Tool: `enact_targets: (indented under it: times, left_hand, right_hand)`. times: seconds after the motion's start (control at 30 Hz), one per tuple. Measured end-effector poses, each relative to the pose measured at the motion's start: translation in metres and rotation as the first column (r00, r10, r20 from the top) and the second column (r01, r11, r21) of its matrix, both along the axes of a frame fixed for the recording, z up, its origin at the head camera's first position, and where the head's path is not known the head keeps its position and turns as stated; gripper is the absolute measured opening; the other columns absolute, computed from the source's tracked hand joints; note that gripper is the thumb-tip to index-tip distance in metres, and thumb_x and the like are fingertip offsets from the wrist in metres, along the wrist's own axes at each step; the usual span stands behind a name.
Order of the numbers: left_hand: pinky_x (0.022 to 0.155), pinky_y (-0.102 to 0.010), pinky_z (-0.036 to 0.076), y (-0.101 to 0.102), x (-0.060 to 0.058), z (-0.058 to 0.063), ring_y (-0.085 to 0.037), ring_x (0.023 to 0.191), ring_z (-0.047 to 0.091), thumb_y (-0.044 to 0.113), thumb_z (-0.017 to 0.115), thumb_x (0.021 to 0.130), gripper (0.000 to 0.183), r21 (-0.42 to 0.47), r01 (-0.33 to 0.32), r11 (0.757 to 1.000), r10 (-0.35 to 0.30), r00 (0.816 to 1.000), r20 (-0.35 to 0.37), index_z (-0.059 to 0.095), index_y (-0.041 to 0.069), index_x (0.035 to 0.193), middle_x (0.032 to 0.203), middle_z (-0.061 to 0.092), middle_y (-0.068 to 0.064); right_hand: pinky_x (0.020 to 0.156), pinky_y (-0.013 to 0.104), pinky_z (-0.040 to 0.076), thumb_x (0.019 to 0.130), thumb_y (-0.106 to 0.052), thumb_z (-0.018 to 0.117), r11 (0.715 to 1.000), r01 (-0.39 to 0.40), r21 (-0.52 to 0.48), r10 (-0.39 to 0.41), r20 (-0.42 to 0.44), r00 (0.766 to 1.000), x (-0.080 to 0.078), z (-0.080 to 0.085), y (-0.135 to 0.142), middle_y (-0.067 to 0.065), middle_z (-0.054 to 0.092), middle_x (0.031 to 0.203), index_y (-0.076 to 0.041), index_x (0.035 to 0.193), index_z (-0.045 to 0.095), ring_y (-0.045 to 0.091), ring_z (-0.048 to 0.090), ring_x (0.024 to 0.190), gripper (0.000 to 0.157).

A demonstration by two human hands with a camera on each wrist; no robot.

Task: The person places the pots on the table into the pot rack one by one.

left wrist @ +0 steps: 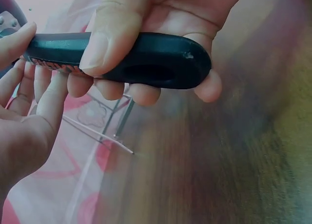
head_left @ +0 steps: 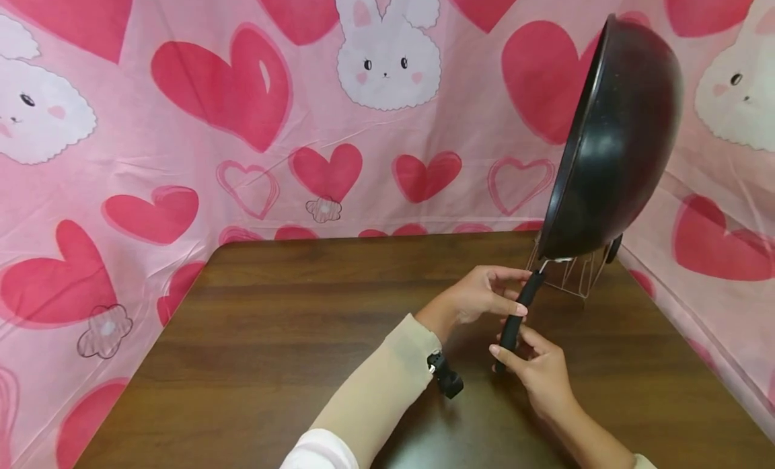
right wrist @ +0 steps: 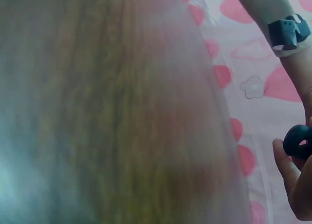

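Observation:
A black wok (head_left: 623, 132) is held up on its side at the right, its dark rounded outside facing right. Its black handle (head_left: 521, 314) slants down toward me. My left hand (head_left: 484, 294) pinches the handle close to the pan, thumb on the near side. Lower down, my right hand (head_left: 541, 368) grips the handle's end between thumb and fingers. In the left wrist view the right thumb presses across the handle (left wrist: 170, 58), which has a hanging hole and red lettering. Only the rounded handle tip (right wrist: 296, 142) and part of the right hand show in the right wrist view.
A thin wire rack (head_left: 569, 280) stands on the wooden table (head_left: 290, 334) behind the handle, partly covered by the wok. Pink cloth (head_left: 181, 119) with hearts and rabbits hangs around the table's back and sides. A black strap mount (head_left: 445, 376) sits on the left wrist.

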State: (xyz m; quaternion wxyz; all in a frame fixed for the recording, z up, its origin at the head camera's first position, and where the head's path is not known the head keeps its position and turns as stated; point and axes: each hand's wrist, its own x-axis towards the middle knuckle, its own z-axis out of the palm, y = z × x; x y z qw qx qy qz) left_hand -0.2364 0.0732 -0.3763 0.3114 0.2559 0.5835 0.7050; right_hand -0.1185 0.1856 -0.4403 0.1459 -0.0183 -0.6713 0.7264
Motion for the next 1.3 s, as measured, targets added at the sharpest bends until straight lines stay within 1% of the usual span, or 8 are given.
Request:
enact_targets:
  times: [0.23,0.43,0.57,0.73,0.8,0.87,1.03,1.3]
  left_hand:
    - [0.081,-0.047,0.055,0.013,-0.006,-0.006,-0.04,0.099,0.066,-0.021,0.062,0.083,0.054,-0.01,0.043,0.999,-0.042,0.996,0.082,0.057,-0.002,0.133,0.103,0.067,-0.002]
    - [0.083,-0.046,0.054,0.018,-0.01,-0.012,-0.056,0.107,0.056,-0.021,0.06,0.084,0.055,-0.01,0.025,1.0,-0.024,0.991,0.133,0.055,-0.002,0.135,0.108,0.067,-0.009]
    - [0.082,-0.043,0.055,0.022,-0.012,-0.021,-0.052,0.101,0.061,-0.02,0.059,0.084,0.054,-0.014,0.012,1.0,-0.01,0.986,0.164,0.055,-0.002,0.135,0.11,0.066,-0.012]
    - [0.082,-0.042,0.055,0.025,-0.013,-0.031,-0.029,0.078,0.067,-0.017,0.06,0.086,0.051,-0.042,-0.002,0.999,0.01,0.982,0.189,0.057,0.0,0.134,0.101,0.066,-0.009]
    - [0.081,-0.042,0.056,0.025,-0.014,-0.034,-0.028,0.077,0.068,-0.016,0.06,0.087,0.051,-0.053,0.0,0.999,0.011,0.981,0.196,0.056,0.001,0.135,0.098,0.066,-0.008]
    - [0.082,-0.043,0.055,0.024,-0.014,-0.036,-0.035,0.084,0.069,-0.015,0.06,0.088,0.051,-0.063,0.003,0.998,0.01,0.98,0.199,0.056,0.001,0.136,0.098,0.065,-0.008]
    - [0.086,-0.049,0.053,0.022,-0.018,-0.042,-0.047,0.102,0.063,-0.012,0.061,0.088,0.05,-0.085,0.001,0.996,0.017,0.979,0.205,0.056,0.003,0.136,0.095,0.064,-0.009]
    - [0.065,-0.036,0.054,0.018,-0.022,-0.055,-0.024,0.073,0.068,-0.009,0.062,0.09,0.048,-0.12,-0.025,0.992,0.054,0.969,0.243,0.056,0.003,0.136,0.089,0.066,-0.008]
  right_hand:
    - [0.058,0.03,0.057,0.075,0.013,0.076,0.998,0.042,-0.039,-0.04,0.062,0.997,-0.001,-0.003,0.005,0.0,0.072,0.086,-0.006,0.107,0.073,0.009,0.067,0.082,0.037]
    - [0.059,0.032,0.058,0.077,0.01,0.077,0.998,0.028,-0.063,-0.019,0.136,0.991,-0.002,-0.001,0.008,0.001,0.072,0.089,-0.019,0.103,0.074,0.01,0.068,0.081,0.039]
    - [0.059,0.035,0.058,0.078,0.008,0.076,0.995,0.018,-0.097,0.0,0.188,0.982,-0.002,-0.002,0.009,0.006,0.071,0.093,-0.026,0.097,0.073,0.013,0.068,0.081,0.039]
    - [0.06,0.037,0.058,0.08,0.006,0.076,0.994,0.016,-0.11,0.011,0.241,0.97,-0.003,-0.005,0.009,0.007,0.069,0.091,-0.011,0.109,0.071,0.015,0.069,0.077,0.034]
    - [0.06,0.037,0.058,0.08,0.005,0.076,0.995,0.018,-0.102,0.009,0.257,0.966,-0.003,-0.006,0.009,0.006,0.069,0.089,-0.002,0.117,0.067,0.015,0.069,0.075,0.039]
    - [0.06,0.037,0.058,0.081,0.006,0.075,0.995,0.009,-0.099,0.018,0.27,0.963,-0.004,-0.008,0.01,0.004,0.069,0.088,0.006,0.123,0.062,0.015,0.068,0.075,0.044]
    - [0.061,0.038,0.058,0.083,0.005,0.072,0.995,-0.026,-0.098,0.054,0.295,0.954,-0.006,-0.011,0.012,0.003,0.068,0.086,0.013,0.127,0.055,0.018,0.067,0.073,0.048]
    - [0.065,0.042,0.058,0.087,0.002,0.07,0.985,-0.073,-0.158,0.125,0.348,0.929,-0.01,-0.015,0.009,0.006,0.065,0.093,0.015,0.137,0.042,0.017,0.063,0.074,0.059]
